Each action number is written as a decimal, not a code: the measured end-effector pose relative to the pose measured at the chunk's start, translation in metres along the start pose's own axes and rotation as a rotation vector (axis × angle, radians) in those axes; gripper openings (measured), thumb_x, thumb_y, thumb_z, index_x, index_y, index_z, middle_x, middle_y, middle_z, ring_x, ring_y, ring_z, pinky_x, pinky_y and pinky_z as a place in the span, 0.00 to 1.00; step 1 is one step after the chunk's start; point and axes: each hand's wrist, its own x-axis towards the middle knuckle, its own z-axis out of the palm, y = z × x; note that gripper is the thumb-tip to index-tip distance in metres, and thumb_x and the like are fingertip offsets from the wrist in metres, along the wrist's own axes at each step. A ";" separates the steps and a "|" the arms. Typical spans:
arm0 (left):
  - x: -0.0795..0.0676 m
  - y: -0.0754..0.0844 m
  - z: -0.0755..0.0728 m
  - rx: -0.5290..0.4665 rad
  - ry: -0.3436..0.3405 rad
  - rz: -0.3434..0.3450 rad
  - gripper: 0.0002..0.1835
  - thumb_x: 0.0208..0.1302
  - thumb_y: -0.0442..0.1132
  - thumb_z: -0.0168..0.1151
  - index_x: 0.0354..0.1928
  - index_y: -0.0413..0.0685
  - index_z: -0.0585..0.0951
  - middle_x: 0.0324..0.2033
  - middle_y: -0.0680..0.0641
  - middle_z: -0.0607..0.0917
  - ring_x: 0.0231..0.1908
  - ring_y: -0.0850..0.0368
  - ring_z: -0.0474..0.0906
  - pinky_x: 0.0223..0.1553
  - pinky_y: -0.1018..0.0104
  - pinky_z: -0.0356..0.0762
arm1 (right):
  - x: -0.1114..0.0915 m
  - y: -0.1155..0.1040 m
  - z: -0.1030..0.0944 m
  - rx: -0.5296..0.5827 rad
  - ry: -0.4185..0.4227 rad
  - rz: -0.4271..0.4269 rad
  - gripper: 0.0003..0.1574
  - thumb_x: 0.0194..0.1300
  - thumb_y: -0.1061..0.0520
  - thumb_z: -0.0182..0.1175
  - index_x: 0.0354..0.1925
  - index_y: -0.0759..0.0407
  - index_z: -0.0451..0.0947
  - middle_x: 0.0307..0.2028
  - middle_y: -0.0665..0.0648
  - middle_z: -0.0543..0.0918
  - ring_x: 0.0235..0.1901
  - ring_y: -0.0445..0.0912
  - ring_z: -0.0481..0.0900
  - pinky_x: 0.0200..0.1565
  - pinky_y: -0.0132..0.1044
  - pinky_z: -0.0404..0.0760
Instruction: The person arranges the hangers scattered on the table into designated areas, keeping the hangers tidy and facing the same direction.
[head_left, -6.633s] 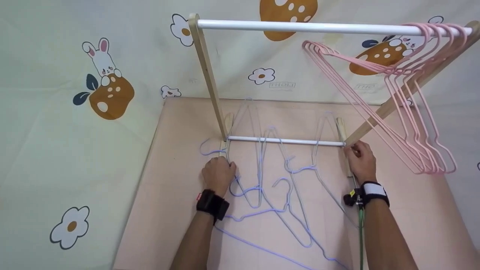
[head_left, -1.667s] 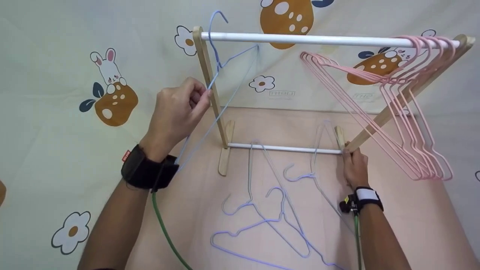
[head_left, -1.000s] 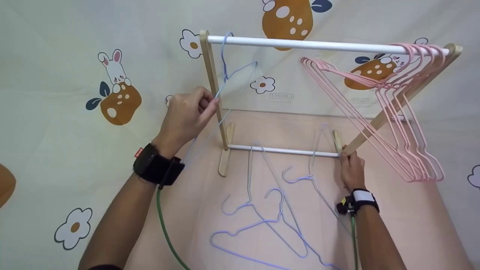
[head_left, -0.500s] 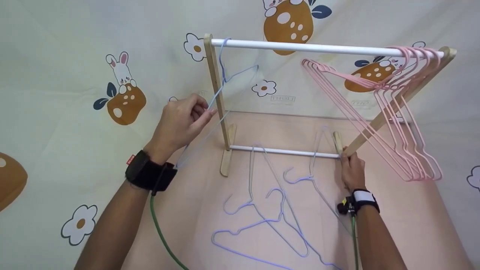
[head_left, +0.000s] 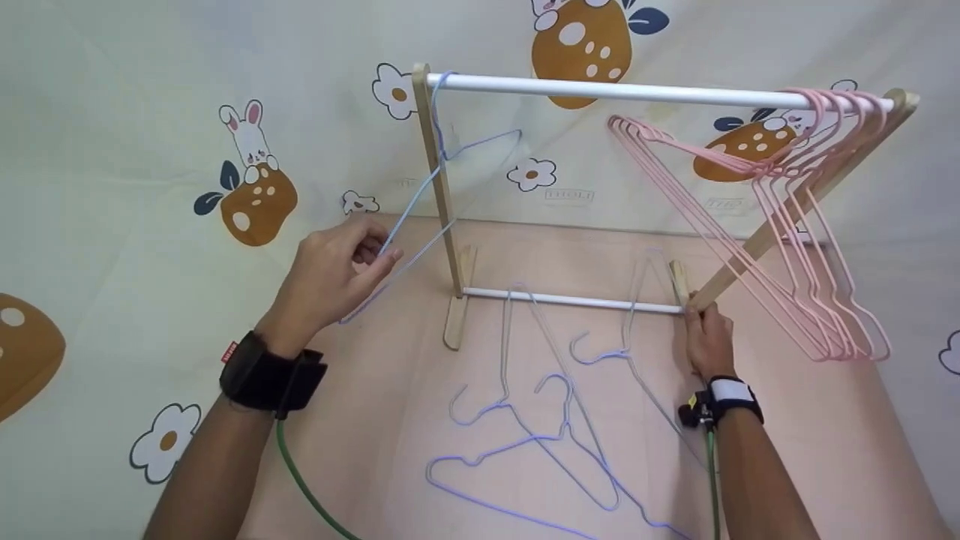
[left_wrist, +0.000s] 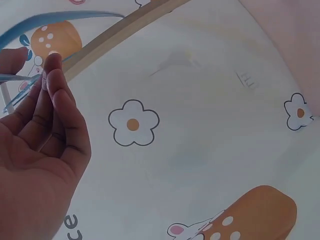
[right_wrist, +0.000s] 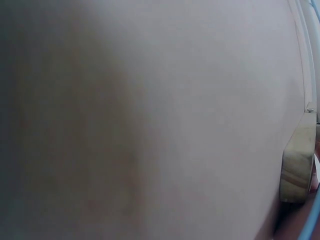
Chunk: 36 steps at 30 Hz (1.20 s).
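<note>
Blue wire runs between the thumb and fingers [left_wrist: 70,112] of my left hand [head_left: 322,277], which curl loosely about one arm of the blue hanger [head_left: 444,156]; they leave a narrow gap, and how firmly they hold it I cannot tell. The hook of that hanger sits over the white top rod [head_left: 615,91], just beside the left wooden post [head_left: 435,150], and its near end slants down toward me past my hand.

My right hand [head_left: 709,341] is low at the other side, fingers wrapped round the wooden base where the right post [head_left: 772,232] meets its foot [right_wrist: 297,170]; most of that grip is out of sight from the wrist.

Several pink hangers [head_left: 786,171] hang bunched at the right end of the top rod. Below, three more blue hangers lie on the pinkish surface [head_left: 360,420]: a front one [head_left: 566,425], a left one [head_left: 507,405] overlapping it, and a right one [head_left: 624,353] reaching past the white lower rod [head_left: 570,299]. I wear dark bands on both wrists, the left one [head_left: 262,375] trailing a green cable [head_left: 304,487]. Behind stands a pale backdrop [head_left: 112,285] printed with rabbits and flowers.
</note>
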 end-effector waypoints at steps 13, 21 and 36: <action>-0.007 0.002 0.005 0.009 0.025 0.050 0.09 0.80 0.37 0.67 0.44 0.35 0.87 0.31 0.44 0.88 0.32 0.52 0.86 0.37 0.54 0.88 | 0.001 -0.001 -0.001 0.013 -0.004 0.035 0.37 0.92 0.41 0.39 0.83 0.62 0.59 0.78 0.73 0.68 0.80 0.69 0.56 0.77 0.65 0.56; -0.008 -0.006 0.004 0.021 0.052 0.081 0.08 0.80 0.34 0.67 0.43 0.34 0.86 0.30 0.45 0.88 0.30 0.55 0.86 0.34 0.56 0.88 | 0.000 -0.002 -0.001 -0.005 -0.006 0.041 0.38 0.91 0.42 0.38 0.85 0.62 0.58 0.80 0.72 0.66 0.79 0.70 0.56 0.76 0.66 0.57; -0.014 -0.008 0.004 0.054 0.065 0.057 0.13 0.76 0.37 0.73 0.52 0.34 0.86 0.35 0.42 0.89 0.36 0.49 0.87 0.42 0.53 0.90 | 0.002 0.000 0.001 0.009 0.008 0.022 0.38 0.91 0.41 0.39 0.83 0.64 0.60 0.78 0.74 0.68 0.80 0.70 0.58 0.77 0.67 0.56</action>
